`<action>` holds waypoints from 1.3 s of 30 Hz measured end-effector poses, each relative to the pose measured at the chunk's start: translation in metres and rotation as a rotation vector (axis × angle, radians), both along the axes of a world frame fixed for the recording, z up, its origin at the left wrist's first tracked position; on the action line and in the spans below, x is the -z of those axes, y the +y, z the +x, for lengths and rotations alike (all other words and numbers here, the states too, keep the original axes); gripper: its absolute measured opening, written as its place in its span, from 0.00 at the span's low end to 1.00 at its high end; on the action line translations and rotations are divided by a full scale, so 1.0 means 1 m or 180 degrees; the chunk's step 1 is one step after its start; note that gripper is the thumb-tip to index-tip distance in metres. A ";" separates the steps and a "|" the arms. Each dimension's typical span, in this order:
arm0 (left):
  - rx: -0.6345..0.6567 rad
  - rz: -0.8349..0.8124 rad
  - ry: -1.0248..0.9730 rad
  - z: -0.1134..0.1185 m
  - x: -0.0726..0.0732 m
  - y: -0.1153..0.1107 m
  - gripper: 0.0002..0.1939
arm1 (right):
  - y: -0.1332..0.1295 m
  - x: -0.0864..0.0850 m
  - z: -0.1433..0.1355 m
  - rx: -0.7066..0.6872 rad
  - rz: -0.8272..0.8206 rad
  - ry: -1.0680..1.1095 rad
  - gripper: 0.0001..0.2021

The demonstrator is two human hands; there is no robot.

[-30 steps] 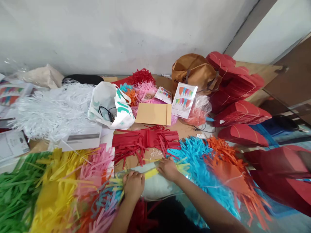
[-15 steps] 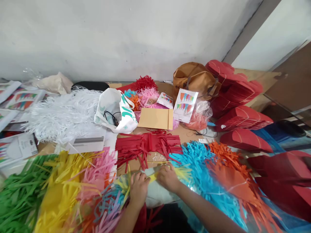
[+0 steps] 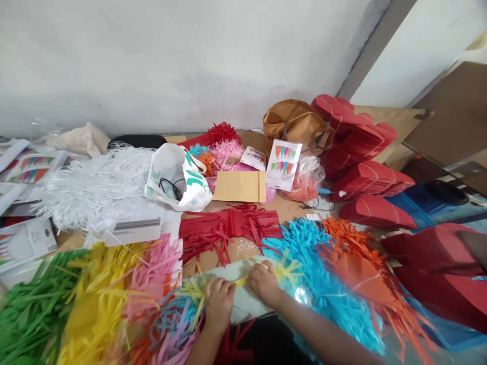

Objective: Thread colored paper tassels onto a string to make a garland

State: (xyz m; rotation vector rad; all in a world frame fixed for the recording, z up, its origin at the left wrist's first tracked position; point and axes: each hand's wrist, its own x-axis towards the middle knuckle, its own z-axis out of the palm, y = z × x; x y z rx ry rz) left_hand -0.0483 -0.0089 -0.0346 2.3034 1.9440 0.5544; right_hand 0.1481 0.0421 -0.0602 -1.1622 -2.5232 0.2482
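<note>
A yellow fringed paper tassel (image 3: pixel 288 269) stretches sideways in front of me, its middle drawn into a narrow band between my hands. My left hand (image 3: pixel 219 302) closes on the band from the left, and some yellow strips stick out past it. On the other side, my right hand (image 3: pixel 264 284) grips the band with curled fingers, fringe fanning out to the right. Under both hands is a pale, smooth pad (image 3: pixel 245 305). Just beyond it lies a red fringed paper piece (image 3: pixel 230 225), spread flat. The fingertips are partly hidden.
Green (image 3: pixel 41 299), yellow (image 3: pixel 99 289) and pink (image 3: pixel 152 268) fringes lie left; blue (image 3: pixel 315 263) and orange (image 3: pixel 357 279) ones lie right. Behind are white shreds (image 3: pixel 95 187), a white bag (image 3: pixel 165 167), a tan envelope (image 3: pixel 238 185), a brown bag (image 3: pixel 292 119) and red bundles (image 3: pixel 371 182).
The yellow band between my hands looks narrower and more tightly gathered. My hands stay in nearly the same place, while the view has shifted slightly to the right.
</note>
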 end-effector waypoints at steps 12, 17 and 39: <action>-0.0045 -0.0151 -0.0285 -0.021 -0.009 -0.012 0.10 | 0.021 -0.015 0.037 0.0251 -0.0667 0.0137 0.08; -0.0334 -0.0253 -0.0277 -0.017 -0.011 -0.008 0.12 | 0.028 -0.028 0.035 0.0264 -0.0930 -0.0038 0.06; 0.0016 -0.0482 -0.0004 0.006 -0.023 0.002 0.15 | 0.017 -0.035 0.008 -0.0032 -0.0452 -0.0653 0.06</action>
